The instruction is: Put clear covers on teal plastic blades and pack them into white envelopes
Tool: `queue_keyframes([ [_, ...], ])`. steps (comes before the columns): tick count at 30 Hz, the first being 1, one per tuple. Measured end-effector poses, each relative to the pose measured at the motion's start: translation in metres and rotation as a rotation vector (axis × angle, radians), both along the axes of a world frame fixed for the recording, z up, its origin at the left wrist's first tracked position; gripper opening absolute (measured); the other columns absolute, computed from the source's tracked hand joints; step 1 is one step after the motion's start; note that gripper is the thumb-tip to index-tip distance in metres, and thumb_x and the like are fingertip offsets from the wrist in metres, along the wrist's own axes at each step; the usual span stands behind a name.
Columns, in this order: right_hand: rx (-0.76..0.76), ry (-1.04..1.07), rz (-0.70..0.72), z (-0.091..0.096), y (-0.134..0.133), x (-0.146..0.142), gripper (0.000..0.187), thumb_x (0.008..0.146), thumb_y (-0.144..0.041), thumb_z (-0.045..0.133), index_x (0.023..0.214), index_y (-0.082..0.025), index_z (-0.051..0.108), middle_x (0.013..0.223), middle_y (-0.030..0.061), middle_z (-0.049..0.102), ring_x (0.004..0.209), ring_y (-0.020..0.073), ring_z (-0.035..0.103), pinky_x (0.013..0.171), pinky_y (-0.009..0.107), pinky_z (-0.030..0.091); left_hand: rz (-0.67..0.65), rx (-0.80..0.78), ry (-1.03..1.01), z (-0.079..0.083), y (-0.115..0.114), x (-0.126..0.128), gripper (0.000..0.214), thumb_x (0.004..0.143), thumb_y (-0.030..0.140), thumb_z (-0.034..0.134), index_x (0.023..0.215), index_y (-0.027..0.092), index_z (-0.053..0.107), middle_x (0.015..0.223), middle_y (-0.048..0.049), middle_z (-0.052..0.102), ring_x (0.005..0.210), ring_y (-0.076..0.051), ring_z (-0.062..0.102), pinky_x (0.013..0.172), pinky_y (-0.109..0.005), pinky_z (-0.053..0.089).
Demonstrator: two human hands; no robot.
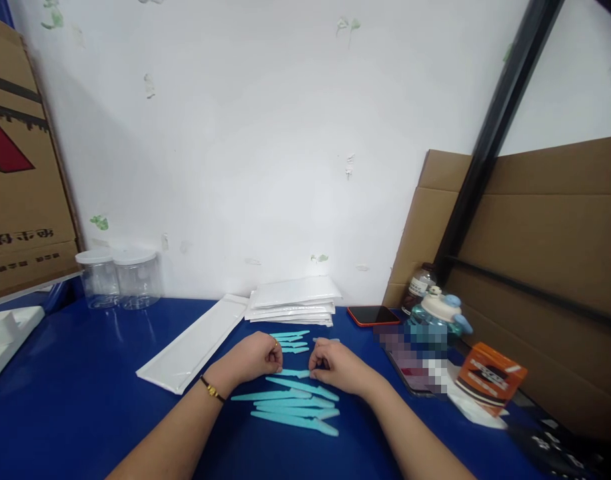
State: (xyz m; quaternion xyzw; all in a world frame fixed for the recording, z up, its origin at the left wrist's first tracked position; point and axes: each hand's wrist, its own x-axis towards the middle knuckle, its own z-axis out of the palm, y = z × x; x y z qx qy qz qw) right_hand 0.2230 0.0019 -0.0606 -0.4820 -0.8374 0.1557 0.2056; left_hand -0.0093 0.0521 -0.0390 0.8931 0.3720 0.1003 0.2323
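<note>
A turquoise eyebrow razor (296, 374) spans the gap between my hands, just above the blue table (95, 393). My left hand (258, 357), with a dark band and gold piece at the wrist, pinches its left end. At its right end, the fingers of my right hand (338, 367) are closed on it. Closer to me lies a loose group of similar razors (290, 403), their handles pointing different ways. Beyond my hands, several more razors (292, 341) lie in a row. Part of a small pale piece (330, 340) shows behind my right hand; its kind is unclear.
White padded mailers (295, 300) are stacked by the wall, with one mailer (195, 343) slanting to the left. Two clear jars (138, 280) stand back left. On the right are a phone (374, 315), a brown bottle (419, 287), a drinking bottle (435, 317) and an orange box (490, 378).
</note>
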Motion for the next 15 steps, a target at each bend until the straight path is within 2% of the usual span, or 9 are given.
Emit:
queue_keyframes([
  [3, 0.032, -0.015, -0.049, 0.0, 0.001, -0.001, 0.005, 0.073, -0.018, 0.065, 0.078, -0.019, 0.064, 0.08, -0.0012, 0.053, 0.067, 0.0095, 0.05, 0.06, 0.02, 0.037, -0.005, 0.027, -0.024, -0.004, 0.001, 0.003, 0.015, 0.069, 0.028, 0.057, 0.072, 0.019, 0.068, 0.065, 0.0005, 0.063, 0.057, -0.011, 0.052, 0.051, -0.018, 0.034],
  [9, 0.03, -0.053, -0.023, 0.002, 0.0, -0.008, 0.003, 0.077, -0.021, 0.063, 0.079, -0.019, 0.063, 0.085, -0.0002, 0.053, 0.072, 0.0111, 0.052, 0.063, 0.02, 0.038, 0.026, -0.012, -0.005, -0.009, 0.004, 0.007, 0.014, 0.065, 0.03, 0.062, 0.071, 0.019, 0.068, 0.065, 0.001, 0.062, 0.056, -0.011, 0.051, 0.049, -0.019, 0.033],
  [15, 0.057, -0.149, -0.129, 0.005, 0.003, 0.011, 0.004, 0.079, -0.021, 0.06, 0.081, -0.02, 0.063, 0.088, 0.0012, 0.055, 0.078, 0.0135, 0.054, 0.072, 0.024, 0.038, 0.089, 0.029, 0.033, -0.01, 0.012, 0.002, 0.015, 0.067, 0.029, 0.059, 0.072, 0.019, 0.068, 0.067, -0.0005, 0.065, 0.06, -0.013, 0.055, 0.053, -0.02, 0.034],
])
